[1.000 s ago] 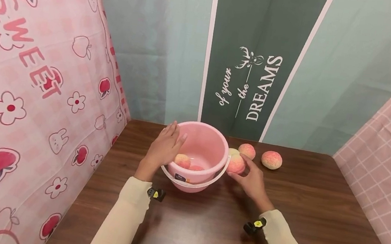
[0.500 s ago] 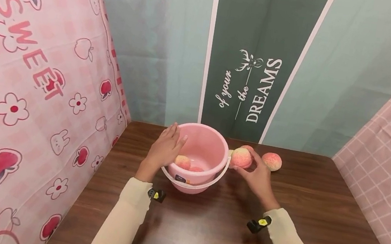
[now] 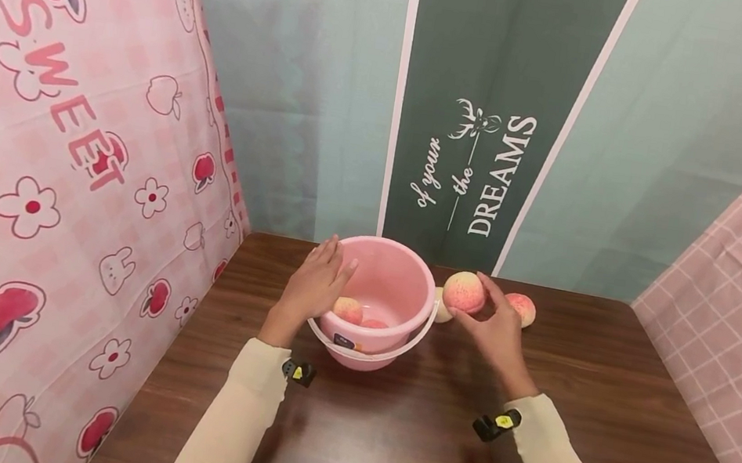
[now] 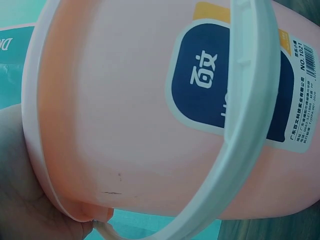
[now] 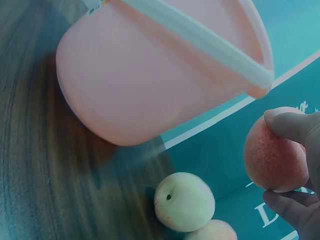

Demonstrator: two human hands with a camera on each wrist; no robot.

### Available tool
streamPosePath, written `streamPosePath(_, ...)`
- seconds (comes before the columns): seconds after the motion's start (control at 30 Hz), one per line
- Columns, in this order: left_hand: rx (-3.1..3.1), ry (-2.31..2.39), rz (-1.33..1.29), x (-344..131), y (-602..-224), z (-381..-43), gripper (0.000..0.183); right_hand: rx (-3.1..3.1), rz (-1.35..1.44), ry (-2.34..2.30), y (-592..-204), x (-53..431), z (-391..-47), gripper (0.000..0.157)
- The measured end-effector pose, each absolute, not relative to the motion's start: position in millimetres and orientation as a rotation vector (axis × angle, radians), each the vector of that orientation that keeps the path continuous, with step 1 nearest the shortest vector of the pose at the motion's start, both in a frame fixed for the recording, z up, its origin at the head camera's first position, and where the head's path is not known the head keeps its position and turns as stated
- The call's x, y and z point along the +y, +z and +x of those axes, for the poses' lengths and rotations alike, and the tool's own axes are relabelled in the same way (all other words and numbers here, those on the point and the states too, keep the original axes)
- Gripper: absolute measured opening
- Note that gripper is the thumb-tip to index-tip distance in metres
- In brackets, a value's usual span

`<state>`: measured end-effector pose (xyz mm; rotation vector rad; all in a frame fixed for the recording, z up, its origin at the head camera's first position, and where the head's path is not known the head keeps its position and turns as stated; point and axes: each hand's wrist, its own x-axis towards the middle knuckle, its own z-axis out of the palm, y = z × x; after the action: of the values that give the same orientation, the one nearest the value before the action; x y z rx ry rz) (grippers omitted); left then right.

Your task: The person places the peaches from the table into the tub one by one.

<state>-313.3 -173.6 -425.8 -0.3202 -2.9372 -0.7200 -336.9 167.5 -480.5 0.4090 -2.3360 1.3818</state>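
Nearest us, the white handle (image 4: 255, 75) hangs across the front of the pink bucket (image 3: 393, 278), whose rim we should steady gently with our left hand (image 3: 312, 286), its fingers laid fairly straight rather than gripping. Beside the bucket, our right hand (image 3: 502, 331) pinches a raised peach (image 3: 463, 290) between thumb and fingers; we'd judge it best to clear the rim and lower it softly onto the peaches inside (image 3: 348, 310), minding the loose peaches (image 5: 187, 202) on the tabletop (image 3: 370, 437)

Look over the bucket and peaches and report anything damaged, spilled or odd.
One small thing: a short dark streak marks the outer wall of the bucket near where the handle joins, odd against plain pink; scratch or dirt, I can't tell. Nothing looks spilled.
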Motion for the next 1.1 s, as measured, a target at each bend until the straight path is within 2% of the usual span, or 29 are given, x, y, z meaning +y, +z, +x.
streamPosePath(0.53, -2.940, -0.708, -0.323, -172.5, -424.9, -313.1, 0.078, -2.254, 0.485, 1.384, -451.9, 154.7, -327.9, 0.085)
streamPosePath(0.73, -2.942, -0.715, -0.329, -172.4, -425.5, -313.0, 0.078, -2.233, 0.513, 1.416, -429.7, 142.4, -309.5, 0.085)
streamPosePath(1.1, -2.935, -0.719, -0.337, -173.5, -425.2, -313.2, 0.078, -2.208, 0.527, 1.422, -438.7, 141.3, -320.2, 0.088)
